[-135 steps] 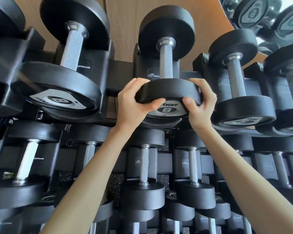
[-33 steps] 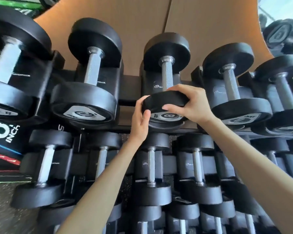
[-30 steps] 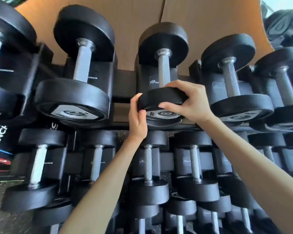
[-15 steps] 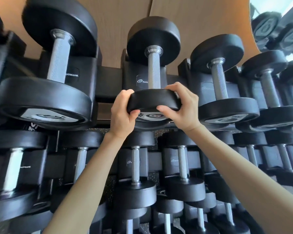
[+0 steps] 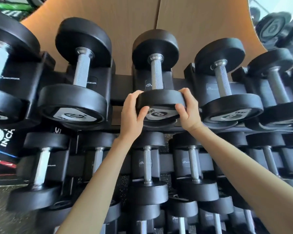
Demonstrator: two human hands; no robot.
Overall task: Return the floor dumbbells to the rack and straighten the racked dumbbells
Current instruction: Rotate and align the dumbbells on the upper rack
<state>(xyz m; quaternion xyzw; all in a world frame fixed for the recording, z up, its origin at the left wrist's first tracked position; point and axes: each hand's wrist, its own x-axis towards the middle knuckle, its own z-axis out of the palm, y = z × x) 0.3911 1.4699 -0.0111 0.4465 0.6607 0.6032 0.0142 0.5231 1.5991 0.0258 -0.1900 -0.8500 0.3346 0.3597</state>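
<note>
On the rack's point(image 5: 120, 92) top tier, left hand point(image 5: 134, 114) and right hand point(image 5: 189, 110) both gripped the 8 dumbbell's point(image 5: 161, 100) near head

Shifted the right hand point(image 5: 188, 110) off the top of the near head of the dumbbell point(image 5: 160, 98), where it lay draped a second ago, back to the right rim, fingers over the edge and thumb on the label point(image 5: 159, 114). Closed the left hand point(image 5: 133, 114) more fully round the left rim, thumb now tucked onto the face rather than standing up beside it. Turned the head slightly, judging by the small lettering: above the 8 at the start, now at its left.
</note>
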